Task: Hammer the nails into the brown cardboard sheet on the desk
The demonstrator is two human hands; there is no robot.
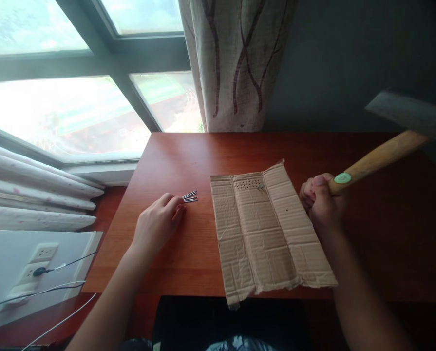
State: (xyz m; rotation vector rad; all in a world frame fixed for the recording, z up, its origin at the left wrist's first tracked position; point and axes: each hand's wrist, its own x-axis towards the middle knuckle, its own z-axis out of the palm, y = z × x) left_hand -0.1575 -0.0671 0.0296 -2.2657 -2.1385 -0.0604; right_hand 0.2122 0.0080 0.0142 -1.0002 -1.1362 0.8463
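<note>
My right hand [322,200] is closed round the wooden handle of a hammer [382,157], whose grey metal head rises at the far right edge. The hand sits just right of a creased sheet of cardboard [267,234] lying flat on the red-brown wooden table [188,161]. A patch of small holes shows near the cardboard's far edge. My left hand [158,223] rests on the table left of the cardboard, fingers curled over a small bunch of metal nails [190,197] whose ends stick out past the fingertips.
A patterned curtain [236,63] hangs behind the table against a dark wall. A window [67,112] fills the upper left. Wall sockets with plugged cables [38,270] sit low at the left. The cardboard's near edge overhangs the table front.
</note>
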